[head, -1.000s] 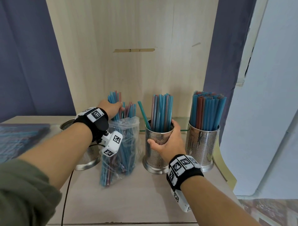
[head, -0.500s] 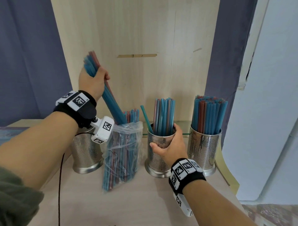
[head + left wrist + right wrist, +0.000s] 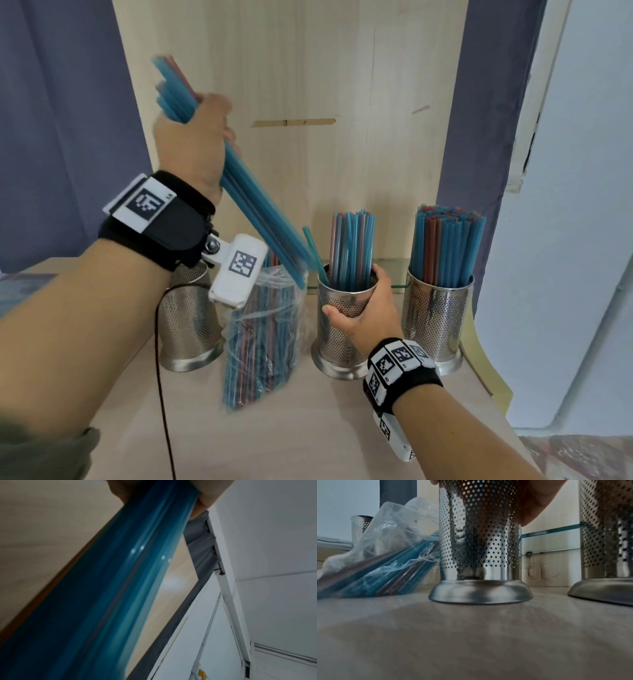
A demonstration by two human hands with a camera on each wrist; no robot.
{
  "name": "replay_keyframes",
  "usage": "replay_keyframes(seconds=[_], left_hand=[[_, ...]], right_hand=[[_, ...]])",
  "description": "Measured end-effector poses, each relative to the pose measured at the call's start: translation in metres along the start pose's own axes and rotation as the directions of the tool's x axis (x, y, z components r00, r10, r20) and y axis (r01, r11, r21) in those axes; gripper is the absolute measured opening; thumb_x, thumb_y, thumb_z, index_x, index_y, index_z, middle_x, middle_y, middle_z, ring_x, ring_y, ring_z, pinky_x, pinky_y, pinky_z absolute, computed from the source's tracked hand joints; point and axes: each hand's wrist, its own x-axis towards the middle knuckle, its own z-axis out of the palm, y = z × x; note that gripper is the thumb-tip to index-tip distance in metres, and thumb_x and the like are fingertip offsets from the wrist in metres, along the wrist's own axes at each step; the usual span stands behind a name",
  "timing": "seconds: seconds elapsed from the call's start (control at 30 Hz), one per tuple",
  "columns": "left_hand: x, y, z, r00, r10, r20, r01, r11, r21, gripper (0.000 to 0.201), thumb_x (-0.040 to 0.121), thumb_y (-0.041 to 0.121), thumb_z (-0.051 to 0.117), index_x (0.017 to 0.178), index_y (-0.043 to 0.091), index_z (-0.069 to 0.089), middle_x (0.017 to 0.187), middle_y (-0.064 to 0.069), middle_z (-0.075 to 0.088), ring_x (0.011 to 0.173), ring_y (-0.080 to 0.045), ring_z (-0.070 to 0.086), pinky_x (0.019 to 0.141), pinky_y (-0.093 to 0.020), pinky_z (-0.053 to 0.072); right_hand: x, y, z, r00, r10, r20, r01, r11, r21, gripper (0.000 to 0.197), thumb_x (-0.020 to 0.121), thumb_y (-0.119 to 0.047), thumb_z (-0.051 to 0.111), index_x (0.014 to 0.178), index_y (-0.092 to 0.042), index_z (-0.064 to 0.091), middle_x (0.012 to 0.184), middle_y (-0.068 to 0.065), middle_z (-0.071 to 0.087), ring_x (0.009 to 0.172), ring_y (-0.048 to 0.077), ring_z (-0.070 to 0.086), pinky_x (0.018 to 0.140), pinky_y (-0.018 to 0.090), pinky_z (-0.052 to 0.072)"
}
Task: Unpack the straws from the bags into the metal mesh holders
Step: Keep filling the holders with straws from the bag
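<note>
While the left hand [image 3: 191, 147] grips a slanted bundle of straws [image 3: 253, 209], fingers wrapped around it, lower tips hanging over the open bag [image 3: 263, 329], the right hand [image 3: 363, 315] curls its fingers around the middle holder [image 3: 342, 329] standing on the tabletop [image 3: 274, 438]. To do this well, I would swing the bundle upright over that half-filled holder, keep it steadied, aim for the gap beside the leaning straw, and loosen the grip only once the tips are inside.
</note>
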Motion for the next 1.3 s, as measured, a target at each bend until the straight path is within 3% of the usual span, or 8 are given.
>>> replay_keyframes(seconds=[0.13,0.5,0.83,0.9,0.97,1.03,1.2,1.3], left_hand=[[-0.024,-0.033,0.009,0.989,-0.100,0.108,0.106,0.993,-0.055,0.031,0.080,0.002,0.063,0.062,0.025,0.054,0.049,0.008,0.046,0.043,-0.010,0.043,0.051,-0.025,0.042],[-0.027,-0.079,0.025,0.985,-0.173,-0.031,0.172,0.985,-0.018,0.021,0.081,0.005,0.064,0.075,0.021,0.053,0.050,0.010,0.053,0.049,-0.013,0.050,0.059,-0.030,0.045],[-0.062,-0.118,0.036,0.908,-0.175,0.379,-0.034,0.874,0.485,0.013,0.084,0.023,0.071,0.080,0.016,0.060,0.074,0.002,0.064,0.064,-0.005,0.063,0.060,-0.020,0.051],[-0.070,-0.131,0.038,0.891,-0.169,0.421,-0.108,0.822,0.558,0.024,0.078,0.035,0.074,0.088,0.022,0.056,0.091,0.000,0.063,0.084,-0.008,0.063,0.076,-0.028,0.053],[-0.074,-0.142,0.038,0.906,-0.155,0.393,-0.146,0.758,0.636,0.048,0.075,0.038,0.077,0.106,0.029,0.042,0.115,0.005,0.046,0.112,-0.008,0.043,0.095,-0.027,0.038],[-0.074,-0.149,0.037,0.917,-0.146,0.371,-0.132,0.766,0.629,0.060,0.074,0.035,0.079,0.114,0.030,0.035,0.122,0.007,0.040,0.119,-0.008,0.038,0.102,-0.025,0.034],[-0.071,-0.159,0.038,0.868,-0.200,0.455,-0.132,0.789,0.600,0.047,0.074,0.035,0.079,0.112,0.019,0.058,0.099,0.006,0.067,0.089,-0.008,0.065,0.085,-0.035,0.056],[-0.080,-0.165,0.038,0.833,-0.195,0.517,-0.141,0.829,0.541,0.067,0.079,0.022,0.077,0.129,0.027,0.034,0.115,0.003,0.059,0.094,-0.004,0.063,0.085,-0.022,0.052]], right_hand=[[0.000,0.000,0.000,1.000,0.015,0.011,-0.016,1.000,0.013,0.122,0.054,-0.057,0.084,0.151,-0.030,0.015,0.148,-0.003,0.043,0.136,0.014,0.044,0.114,0.039,0.040],[0.002,0.001,-0.001,1.000,0.005,0.014,-0.005,0.999,0.036,0.122,0.058,-0.049,0.088,0.153,-0.025,0.016,0.148,-0.004,0.042,0.136,0.011,0.042,0.116,0.035,0.037],[0.001,0.000,0.000,0.999,-0.027,-0.018,0.028,0.999,0.035,0.114,0.057,-0.048,0.088,0.148,-0.024,0.024,0.141,-0.007,0.047,0.130,0.009,0.047,0.111,0.032,0.042],[0.000,-0.001,0.000,0.999,-0.036,-0.021,0.037,0.999,0.038,0.114,0.056,-0.050,0.087,0.148,-0.024,0.025,0.141,-0.007,0.048,0.131,0.009,0.047,0.111,0.034,0.043],[-0.001,-0.002,0.000,0.999,-0.037,-0.015,0.038,0.998,0.044,0.116,0.055,-0.054,0.086,0.149,-0.024,0.024,0.142,-0.007,0.047,0.132,0.009,0.046,0.112,0.035,0.042],[-0.002,-0.002,0.000,0.999,-0.036,-0.016,0.037,0.998,0.054,0.119,0.052,-0.059,0.083,0.149,-0.024,0.023,0.143,-0.007,0.046,0.133,0.008,0.045,0.112,0.036,0.042],[-0.001,0.000,0.002,0.999,-0.022,-0.023,0.024,0.998,0.067,0.118,0.052,-0.058,0.084,0.148,-0.026,0.024,0.141,-0.009,0.047,0.131,0.007,0.047,0.111,0.037,0.044],[-0.001,0.000,0.001,1.000,-0.018,-0.017,0.019,0.999,0.047,0.119,0.055,-0.053,0.085,0.151,-0.024,0.021,0.145,-0.007,0.044,0.134,0.008,0.043,0.112,0.035,0.042]])
